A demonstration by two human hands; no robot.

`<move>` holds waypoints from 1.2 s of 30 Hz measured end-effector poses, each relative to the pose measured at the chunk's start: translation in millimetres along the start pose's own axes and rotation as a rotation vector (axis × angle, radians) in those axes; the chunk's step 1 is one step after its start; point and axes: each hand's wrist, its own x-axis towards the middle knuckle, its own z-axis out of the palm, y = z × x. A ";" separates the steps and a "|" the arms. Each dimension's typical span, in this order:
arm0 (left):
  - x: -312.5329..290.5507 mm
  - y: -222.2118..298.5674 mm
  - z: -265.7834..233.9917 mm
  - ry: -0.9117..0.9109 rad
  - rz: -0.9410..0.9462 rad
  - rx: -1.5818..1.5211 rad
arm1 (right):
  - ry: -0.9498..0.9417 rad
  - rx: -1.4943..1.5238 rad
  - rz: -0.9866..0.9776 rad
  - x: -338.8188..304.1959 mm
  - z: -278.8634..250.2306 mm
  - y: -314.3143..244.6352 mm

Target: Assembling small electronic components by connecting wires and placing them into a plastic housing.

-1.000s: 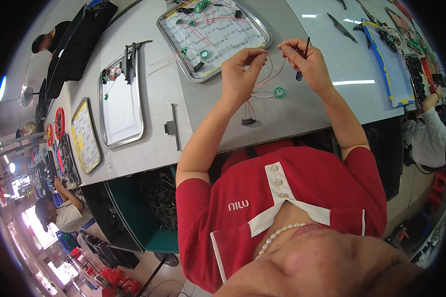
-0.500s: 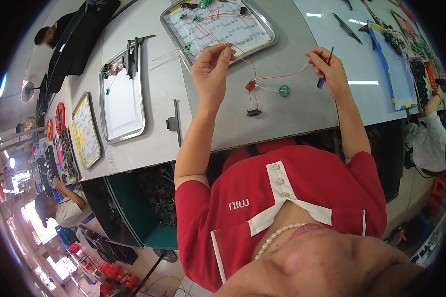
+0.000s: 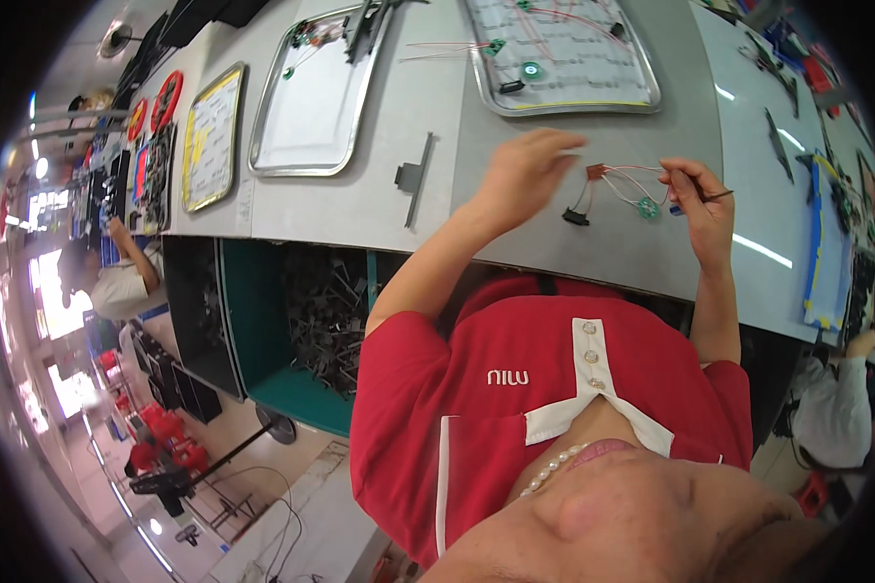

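My right hand (image 3: 698,199) is closed, pinching the ends of thin red and white wires (image 3: 642,172). Across the same hand lies a slim dark tool (image 3: 717,195) with a blue part. The wires run to a small orange-red circuit board (image 3: 595,172) on the grey table. Joined to it by wires are a round green part (image 3: 648,207) and a black rectangular part (image 3: 577,218). To the left, my left hand (image 3: 527,180) is raised over the table, slightly blurred, with its fingers stretched out and no wire visible in them.
Beyond my hands stands a metal tray (image 3: 578,109) with wired green boards. Further left are another tray (image 3: 301,170), a yellow-edged tray (image 3: 192,202) and a black bracket (image 3: 413,178). A green bin (image 3: 292,396) of dark parts sits below the table edge. Other people work at both sides.
My left hand has let go of the red wire and moved toward me. My right hand still pinches wires, now closer to the orange-red board. The view has shifted left.
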 end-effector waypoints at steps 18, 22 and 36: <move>-39.3 -37.1 -73.9 0.287 -0.312 0.094 | -0.039 0.043 0.120 0.8 0.5 -4.9; 21.3 -4.3 -22.1 0.095 -0.170 -0.722 | -0.105 0.010 0.129 -7.5 5.8 -18.3; 47.8 20.6 105.2 -0.644 -0.521 -1.095 | 0.245 -0.314 -0.018 -22.5 -35.1 -21.5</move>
